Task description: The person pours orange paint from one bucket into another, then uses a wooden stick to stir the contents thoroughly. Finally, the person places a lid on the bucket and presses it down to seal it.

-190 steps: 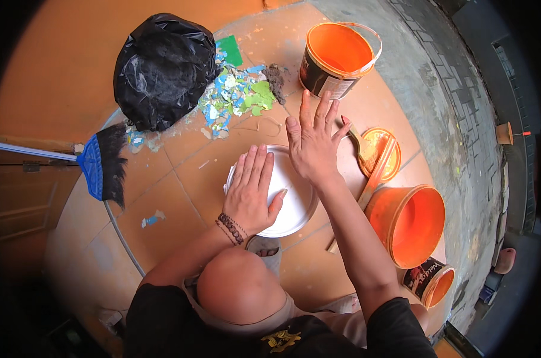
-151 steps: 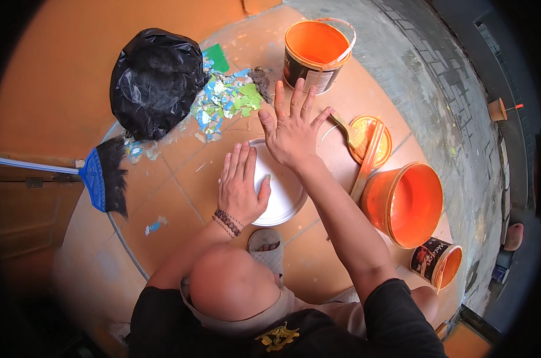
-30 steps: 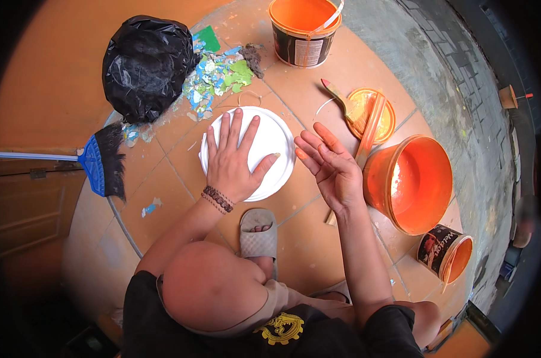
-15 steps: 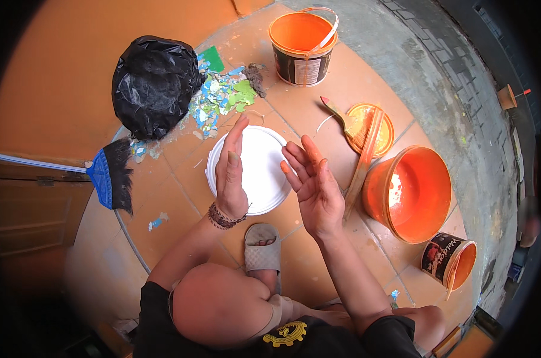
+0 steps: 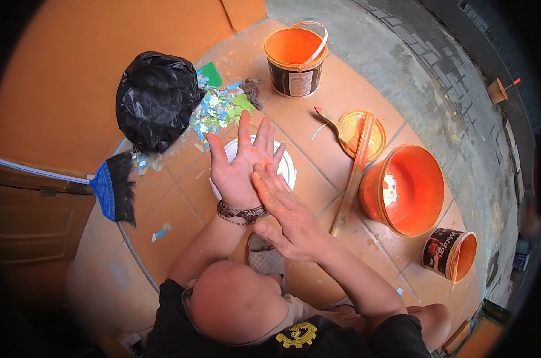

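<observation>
My left hand [image 5: 240, 173] is raised palm up with its fingers spread, and orange paint marks the palm. Across that palm lie the outstretched fingers of my right hand [image 5: 282, 209], their tips also smeared orange; neither hand holds anything. Dark braided bracelets [image 5: 240, 213] circle my left wrist. Behind my hands a round white lid [image 5: 288, 173] rests on the tiles, mostly covered from sight. To the right stands a large paint bucket [image 5: 372, 197], orange inside with some wet shine at the bottom.
A paintbrush [image 5: 336, 128] and a wooden stick [image 5: 353, 185] lean on an orange-smeared lid [image 5: 375, 134]. Nearby stand a handled paint bucket [image 5: 294, 51] and a small paint can [image 5: 446, 255]. At left are a black plastic bag [image 5: 156, 98], paint flakes [image 5: 217, 110] and a blue broom [image 5: 112, 188].
My hands were apart, facing each other above the white lid. Now the left palm is turned up with fingers spread, and my right hand has moved left onto it.
</observation>
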The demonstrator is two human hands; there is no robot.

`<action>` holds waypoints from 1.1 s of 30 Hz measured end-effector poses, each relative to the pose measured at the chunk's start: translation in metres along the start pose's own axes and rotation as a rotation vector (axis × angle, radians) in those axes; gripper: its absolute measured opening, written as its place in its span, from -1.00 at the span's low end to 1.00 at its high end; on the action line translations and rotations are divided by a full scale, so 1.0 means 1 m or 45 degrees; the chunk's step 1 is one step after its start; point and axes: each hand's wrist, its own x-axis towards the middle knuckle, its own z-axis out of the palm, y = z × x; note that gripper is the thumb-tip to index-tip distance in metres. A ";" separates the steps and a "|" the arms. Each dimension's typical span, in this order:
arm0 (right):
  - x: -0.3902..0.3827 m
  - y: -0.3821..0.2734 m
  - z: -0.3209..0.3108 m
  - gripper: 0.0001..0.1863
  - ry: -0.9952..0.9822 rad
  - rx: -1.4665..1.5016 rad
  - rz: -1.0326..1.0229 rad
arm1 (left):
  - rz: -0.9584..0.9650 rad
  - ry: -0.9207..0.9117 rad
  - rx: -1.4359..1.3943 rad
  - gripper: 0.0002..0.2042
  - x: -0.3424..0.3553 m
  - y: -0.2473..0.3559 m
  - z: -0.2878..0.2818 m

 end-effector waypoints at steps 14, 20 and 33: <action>0.029 -0.024 -0.030 0.26 -0.338 -0.160 0.293 | 0.188 -0.011 0.222 -0.17 0.009 0.014 -0.009; 0.028 -0.008 -0.011 0.01 -0.236 -0.979 0.252 | -0.029 -0.093 -0.020 -0.10 0.012 0.013 -0.002; 0.024 0.010 0.008 -0.16 0.039 -1.323 0.480 | -0.035 -0.200 -0.024 -0.11 -0.001 0.020 0.007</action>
